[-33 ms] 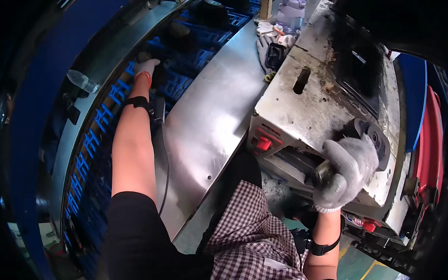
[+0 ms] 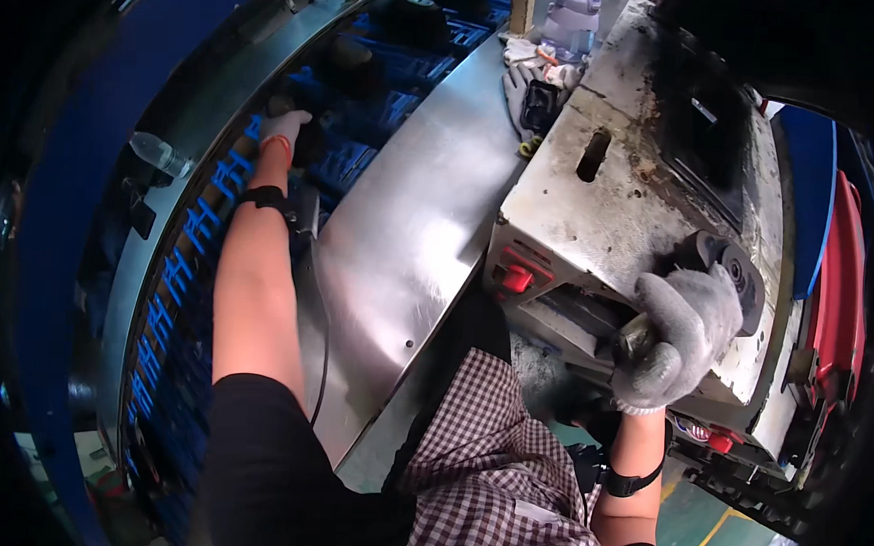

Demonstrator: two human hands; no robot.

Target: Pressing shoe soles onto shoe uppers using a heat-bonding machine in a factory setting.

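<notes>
My left hand (image 2: 286, 130), in a pale glove with an orange cuff, reaches to the conveyor at the far left. Its fingers close around a dark item with a rounded brown top (image 2: 281, 106), mostly in shadow. My right hand (image 2: 685, 330), in a grey knit glove, is closed on a black object with a rounded end and ring-shaped marks (image 2: 731, 269). A dull olive end (image 2: 635, 340) shows by its fingers; whether it belongs to the same object I cannot tell. That hand is at the front edge of a worn white machine (image 2: 555, 205).
Similar dark items (image 2: 350, 56) stand along the blue slatted conveyor (image 2: 198, 226). A bare metal tabletop (image 2: 410, 205) lies between conveyor and machine. Loose gloves (image 2: 515, 93), a black tray (image 2: 541, 105) and a purple bottle (image 2: 569, 27) sit at its far end. A red switch (image 2: 517, 278) juts from the machine.
My left forearm has shifted very slightly to the left, the hand staying at the same item. My right hand keeps its hold with barely any movement.
</notes>
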